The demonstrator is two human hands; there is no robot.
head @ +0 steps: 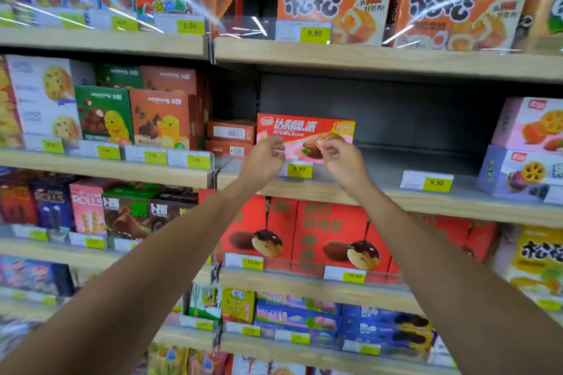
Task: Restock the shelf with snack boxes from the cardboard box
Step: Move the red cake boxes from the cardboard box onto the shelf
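The red snack box [304, 130] stands upright on the middle shelf [396, 198]. The left hand [264, 159] at its 7 o'clock and the right hand [342, 160] at its 5 o'clock curl their fingers against its front. I cannot tell whether either is gripping it.

A yellow 9.90 price tag [300, 169] is sitting between the left hand [263, 158] and the right hand [344, 161] — red chocolate-puff boxes [332, 231] are standing below them, orange boxes [335, 6] above.

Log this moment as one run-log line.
step: shelving | red snack box upright on middle shelf | left hand, right hand at its lower front | grip: cannot tell
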